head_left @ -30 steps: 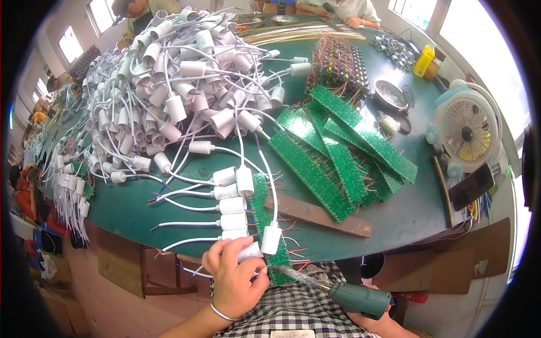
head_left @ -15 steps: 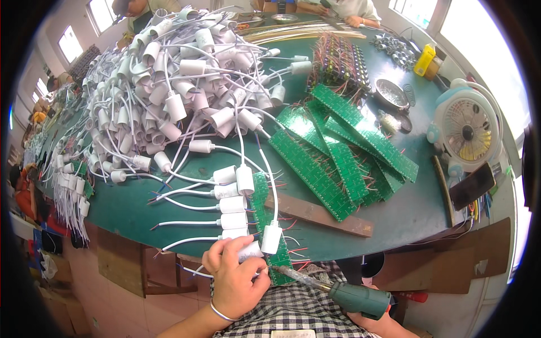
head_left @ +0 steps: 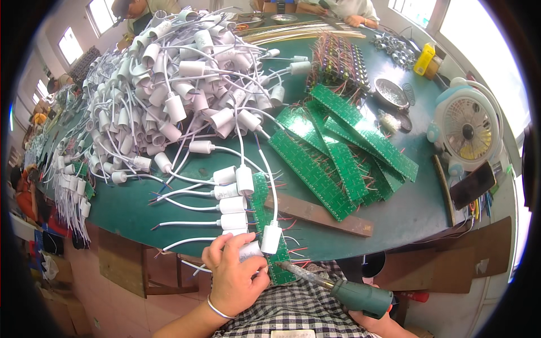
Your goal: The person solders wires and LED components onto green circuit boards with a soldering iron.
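Observation:
My left hand, a silver bangle on its wrist, is closed round a white lamp socket, thumb and forefinger pinched at the edge of a narrow green circuit board. The board runs over the table's near edge toward my lap. In my right hand is a soldering iron with a green handle, its tip on or just above the board beside my left fingertips. Several white lamp sockets lie in a row along the board, cables pointing left. Another socket rests across the board.
A big heap of white lamp sockets covers the left of the green table. Stacked green boards and a brown bar lie to the right. Beyond are a fan, a phone and a metal dish. Other people work across the table.
The soldering iron's tip has shifted slightly right and up, away from my left fingertips. My left hand keeps its grip, with its wrist a little lower and further left.

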`<state>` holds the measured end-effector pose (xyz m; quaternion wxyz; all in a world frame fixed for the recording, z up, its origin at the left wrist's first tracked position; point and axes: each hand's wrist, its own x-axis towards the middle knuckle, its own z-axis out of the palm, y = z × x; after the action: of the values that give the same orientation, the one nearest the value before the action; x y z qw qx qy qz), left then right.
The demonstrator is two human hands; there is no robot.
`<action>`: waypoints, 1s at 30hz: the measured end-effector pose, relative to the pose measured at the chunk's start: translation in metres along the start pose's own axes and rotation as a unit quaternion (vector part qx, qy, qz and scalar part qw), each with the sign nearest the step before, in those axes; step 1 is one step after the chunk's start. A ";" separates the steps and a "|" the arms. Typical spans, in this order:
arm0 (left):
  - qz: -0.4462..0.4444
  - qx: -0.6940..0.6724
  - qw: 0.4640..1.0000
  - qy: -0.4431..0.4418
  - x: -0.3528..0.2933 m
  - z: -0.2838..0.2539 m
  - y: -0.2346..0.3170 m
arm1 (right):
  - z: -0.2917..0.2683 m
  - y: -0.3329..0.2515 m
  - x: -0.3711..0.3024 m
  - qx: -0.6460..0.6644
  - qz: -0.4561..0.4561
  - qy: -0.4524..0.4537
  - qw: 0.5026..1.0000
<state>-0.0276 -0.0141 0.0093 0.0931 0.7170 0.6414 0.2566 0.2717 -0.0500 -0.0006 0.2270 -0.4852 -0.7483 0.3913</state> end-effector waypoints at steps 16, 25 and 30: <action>0.014 0.011 1.000 -0.007 0.000 -0.002 -0.001 | 0.002 -0.012 0.008 0.073 0.024 0.013 0.997; 0.018 0.012 1.000 -0.009 0.001 -0.001 -0.001 | 0.002 0.005 -0.005 0.220 0.055 0.007 0.974; 0.015 0.016 1.000 -0.016 0.004 -0.002 -0.001 | 0.007 0.012 -0.007 0.184 0.050 0.018 0.981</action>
<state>-0.0292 -0.0107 0.0110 0.0882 0.7321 0.6327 0.2366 0.2762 -0.0566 -0.0146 0.3063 -0.4788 -0.6341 0.5242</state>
